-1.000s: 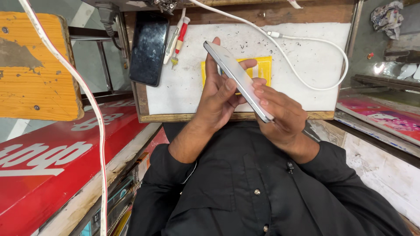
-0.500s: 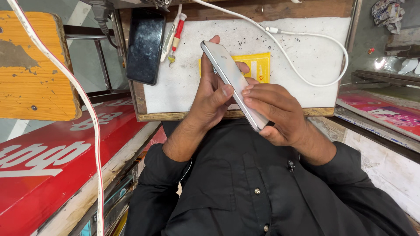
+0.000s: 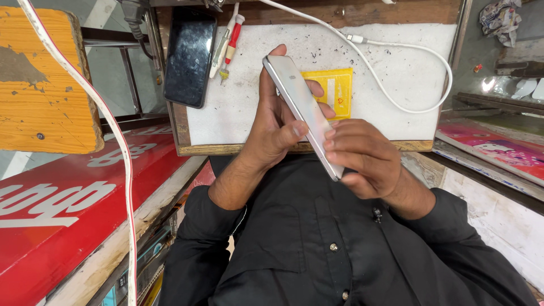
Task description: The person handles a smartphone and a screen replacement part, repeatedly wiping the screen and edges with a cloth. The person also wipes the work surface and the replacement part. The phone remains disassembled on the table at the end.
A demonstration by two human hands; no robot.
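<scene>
Above the white surface (image 3: 255,113), I see both hands closed on a silver phone (image 3: 303,110), held edge-on and tilted from 11 o'clock to 5 o'clock. My left hand (image 3: 277,127) grips its upper half; my right hand (image 3: 362,158) clasps the lower end. At 12 o'clock of the phone lies a yellow packet (image 3: 340,88); at 10 o'clock, a black phone (image 3: 190,56) and a red screwdriver (image 3: 231,42). A white cable (image 3: 396,85) loops at 2 o'clock.
</scene>
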